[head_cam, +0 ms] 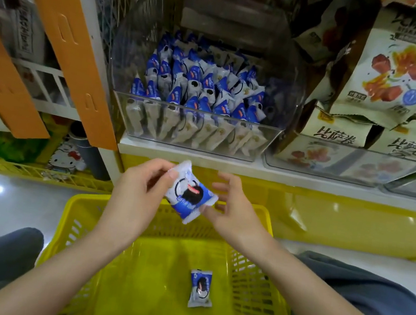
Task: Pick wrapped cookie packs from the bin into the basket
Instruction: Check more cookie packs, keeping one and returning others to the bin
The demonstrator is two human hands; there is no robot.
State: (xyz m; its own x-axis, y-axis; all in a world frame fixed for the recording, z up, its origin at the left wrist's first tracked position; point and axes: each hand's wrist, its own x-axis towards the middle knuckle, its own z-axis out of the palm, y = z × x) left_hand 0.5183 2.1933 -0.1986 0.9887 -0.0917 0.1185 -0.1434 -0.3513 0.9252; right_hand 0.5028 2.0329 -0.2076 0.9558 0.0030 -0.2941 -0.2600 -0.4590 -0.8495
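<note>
Cookie pack (191, 194) pinched in my left hand (141, 191), right hand (234, 211) loose alongside. I'd lower it into the basket (80, 217), then release.

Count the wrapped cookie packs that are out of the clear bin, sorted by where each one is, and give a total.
Pinched in the left hand: held cookie pack, 1
Lying in the yellow basket: loose cookie pack, 1
Total: 2
</note>
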